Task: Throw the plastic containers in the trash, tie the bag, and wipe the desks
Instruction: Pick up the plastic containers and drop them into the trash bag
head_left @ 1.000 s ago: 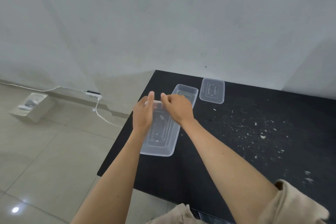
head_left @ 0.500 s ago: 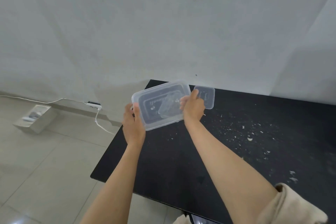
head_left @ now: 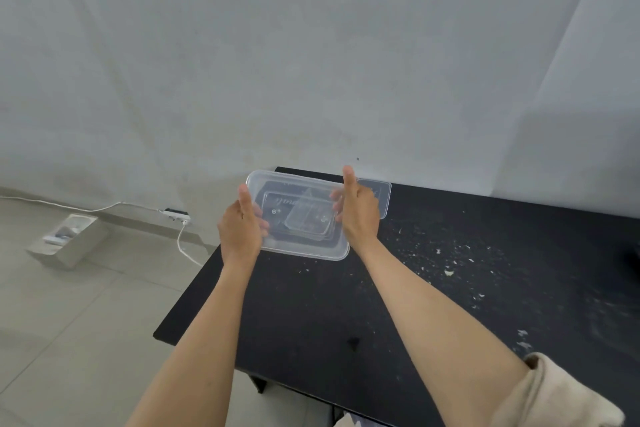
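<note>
The left hand (head_left: pixel 242 229) and right hand (head_left: pixel 356 215) grip the short ends of a clear plastic container (head_left: pixel 298 215), lifted off the black worktop (head_left: pixel 381 305) with smaller clear pieces nested inside. A second clear lid (head_left: pixel 382 198) lies flat behind the right hand, among scattered crumbs (head_left: pixel 450 270). The gathering step looks under way; next comes carrying it to a trash bag, none visible. Embossed lettering on the base is unreadable.

The lid (head_left: pixel 383 198) on the black desk (head_left: pixel 433 305) lies mostly hidden behind the right hand (head_left: pixel 356 215) — only its right end shows. The desk runs off the right edge, and the embossed lettering on the clear container (head_left: pixel 298 215) is too blurred to read.
</note>
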